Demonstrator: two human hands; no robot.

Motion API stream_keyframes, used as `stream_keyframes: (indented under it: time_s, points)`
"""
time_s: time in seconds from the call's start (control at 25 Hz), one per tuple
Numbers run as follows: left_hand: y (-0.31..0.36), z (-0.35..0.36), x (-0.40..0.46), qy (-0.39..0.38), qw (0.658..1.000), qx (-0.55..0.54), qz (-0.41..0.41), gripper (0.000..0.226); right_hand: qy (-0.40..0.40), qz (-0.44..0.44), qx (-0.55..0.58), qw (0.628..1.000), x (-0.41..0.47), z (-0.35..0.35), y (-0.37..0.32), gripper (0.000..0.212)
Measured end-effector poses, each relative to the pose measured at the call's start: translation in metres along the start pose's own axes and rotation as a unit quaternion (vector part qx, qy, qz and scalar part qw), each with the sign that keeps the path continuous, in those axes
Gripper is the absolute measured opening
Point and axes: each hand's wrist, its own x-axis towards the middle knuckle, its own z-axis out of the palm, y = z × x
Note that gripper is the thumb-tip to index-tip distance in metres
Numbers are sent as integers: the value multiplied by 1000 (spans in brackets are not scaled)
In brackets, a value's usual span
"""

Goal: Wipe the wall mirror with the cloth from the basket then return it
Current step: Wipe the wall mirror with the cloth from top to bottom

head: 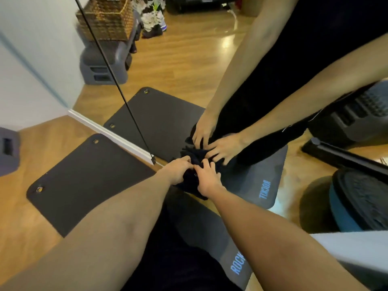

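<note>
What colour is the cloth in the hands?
The cloth is very dark, navy or black; the head view shows it.

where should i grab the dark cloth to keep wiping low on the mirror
Grip the bunched middle of the dark cloth, coming from the room side toward the mirror. It is wadded against the glass, and the left hand and right hand already hold it there.

Two hands are seen, the left hand [178, 170] and the right hand [207, 179], with one dark cloth [192, 177] between them. One mirror [168, 59] is counted, one dark mat [84, 181] near left, and one basket [107, 17] reflected far left.
</note>
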Motion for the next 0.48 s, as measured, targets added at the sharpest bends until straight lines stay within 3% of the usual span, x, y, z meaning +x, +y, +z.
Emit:
stream_keyframes:
  time_s: [0.48]
  points:
    - [-42,11,11,6,999,-44,1,52,-30,36,-4,999,26,0,-33,67]
